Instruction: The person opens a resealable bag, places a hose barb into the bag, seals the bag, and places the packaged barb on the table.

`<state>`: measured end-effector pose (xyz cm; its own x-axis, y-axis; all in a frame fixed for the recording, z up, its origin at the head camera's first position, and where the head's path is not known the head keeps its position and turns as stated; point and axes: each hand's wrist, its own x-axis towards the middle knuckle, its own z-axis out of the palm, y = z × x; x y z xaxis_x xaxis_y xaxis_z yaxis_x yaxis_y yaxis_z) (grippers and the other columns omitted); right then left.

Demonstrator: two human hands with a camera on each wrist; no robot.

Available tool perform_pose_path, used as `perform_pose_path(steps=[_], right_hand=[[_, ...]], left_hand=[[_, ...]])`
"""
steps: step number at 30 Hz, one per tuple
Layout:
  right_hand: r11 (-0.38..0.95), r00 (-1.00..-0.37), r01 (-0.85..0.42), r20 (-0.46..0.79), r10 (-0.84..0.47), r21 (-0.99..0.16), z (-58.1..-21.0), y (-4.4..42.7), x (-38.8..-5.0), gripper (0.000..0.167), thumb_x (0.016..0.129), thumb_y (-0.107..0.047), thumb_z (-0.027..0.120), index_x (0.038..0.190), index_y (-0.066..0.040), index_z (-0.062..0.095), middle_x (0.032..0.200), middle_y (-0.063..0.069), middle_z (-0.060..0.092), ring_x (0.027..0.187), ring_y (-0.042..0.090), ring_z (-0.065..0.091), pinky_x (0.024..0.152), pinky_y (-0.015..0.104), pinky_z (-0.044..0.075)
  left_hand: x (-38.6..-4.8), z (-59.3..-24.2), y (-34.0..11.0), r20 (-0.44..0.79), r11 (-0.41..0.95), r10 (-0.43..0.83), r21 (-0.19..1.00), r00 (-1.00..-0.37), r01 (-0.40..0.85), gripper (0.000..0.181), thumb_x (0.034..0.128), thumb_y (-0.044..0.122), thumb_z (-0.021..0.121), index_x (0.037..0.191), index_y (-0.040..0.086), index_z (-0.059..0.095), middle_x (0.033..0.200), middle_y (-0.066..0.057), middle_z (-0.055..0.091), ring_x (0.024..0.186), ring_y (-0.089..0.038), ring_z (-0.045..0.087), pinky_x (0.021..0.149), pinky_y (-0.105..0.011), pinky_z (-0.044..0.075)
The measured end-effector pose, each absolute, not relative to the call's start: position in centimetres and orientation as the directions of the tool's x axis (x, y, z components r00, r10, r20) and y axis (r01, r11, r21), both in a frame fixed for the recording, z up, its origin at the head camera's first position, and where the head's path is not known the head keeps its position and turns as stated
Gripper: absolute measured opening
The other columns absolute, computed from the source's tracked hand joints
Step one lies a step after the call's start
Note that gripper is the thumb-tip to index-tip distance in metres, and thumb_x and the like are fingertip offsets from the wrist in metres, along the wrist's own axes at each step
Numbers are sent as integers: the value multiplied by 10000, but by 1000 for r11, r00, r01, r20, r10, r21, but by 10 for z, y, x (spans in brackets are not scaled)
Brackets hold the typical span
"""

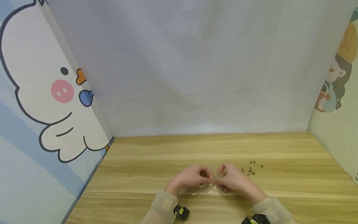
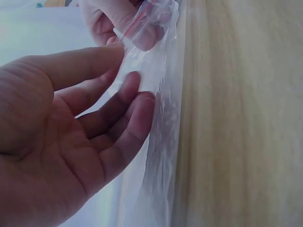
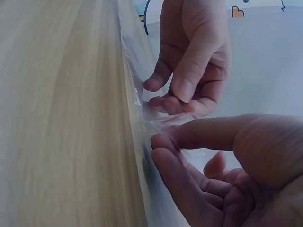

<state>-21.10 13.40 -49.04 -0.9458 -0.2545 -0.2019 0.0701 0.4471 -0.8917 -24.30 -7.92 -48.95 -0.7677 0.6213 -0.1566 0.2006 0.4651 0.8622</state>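
Observation:
A clear plastic zip bag (image 1: 207,190) with a red line near its opening lies on the table between both hands. My left hand (image 1: 193,176) pinches one side of the bag's mouth between thumb and index finger. In the left wrist view, the other fingers of the left hand (image 2: 71,127) lie curved against the clear plastic bag (image 2: 163,123). From the opposite side, my right hand (image 1: 233,179) pinches the mouth close to the left fingertips. In the right wrist view, the thumb and fingertips of the right hand (image 3: 246,165) meet at the red-lined edge.
Several small shiny metal pieces (image 1: 250,170) lie scattered on the wood-grain table (image 1: 156,149), just right of the right hand; their kind is too small to tell. A white curtain (image 1: 195,77) hangs behind the table. Printed cartoon panels (image 1: 36,77) stand at the sides.

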Motion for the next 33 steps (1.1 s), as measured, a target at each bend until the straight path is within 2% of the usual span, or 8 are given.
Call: perform_pose_path(steps=[4,6,12,16,21,28,33], right_hand=[[480,-959,62,-185,-214,-875,-491,134,-213,341,809,68,773,1015,-5,511,662,123,653,540,200,653,522,329,579],[486,-962,55,-177,-209,-872,-491,135,-214,329,805,75,765,996,-17,514,645,112,653,526,189,648,509,321,569],[481,-957,6,-144,-250,-877,-491,141,-214,232,812,65,755,965,-23,604,608,76,644,516,164,630,512,317,558],[483,-949,-44,-115,-294,-874,-491,144,-216,173,858,8,775,997,0,673,617,47,650,529,154,628,526,327,563],[499,-933,-91,-102,-346,-862,-491,144,-216,254,898,-47,743,1135,47,744,625,26,645,511,149,610,515,324,545],[497,-914,-103,-115,-388,-861,-493,141,-215,298,955,-3,669,1239,34,749,641,32,611,507,136,573,493,273,481],[488,-909,-104,-116,-400,-867,-492,139,-214,381,945,26,639,1309,-24,741,626,37,597,501,132,555,476,240,439]], left_hand=[[-244,-489,-77,-106,472,602,847,-791,246,223,849,-73,819,918,67,661,816,23,606,740,-77,554,679,-219,479],[-243,-488,-77,-93,495,594,826,-799,271,269,800,-114,833,880,57,641,768,24,564,694,-76,515,635,-215,446],[-239,-487,-77,-96,596,548,742,-831,307,293,736,-78,888,821,64,646,691,47,529,626,-71,472,600,-218,401],[-236,-486,-77,-120,632,525,719,-843,291,289,736,-47,902,836,88,667,700,41,555,621,-79,483,586,-226,411],[-238,-487,-77,-133,640,549,701,-825,313,272,762,-17,907,863,109,688,720,52,554,630,-69,477,602,-221,410],[-241,-488,-77,-103,628,566,697,-818,346,141,928,66,824,913,114,692,759,55,591,678,-57,514,658,-235,455],[-240,-490,-74,-91,653,536,674,-839,344,180,877,49,854,908,100,684,740,60,564,659,-58,497,644,-234,445]])
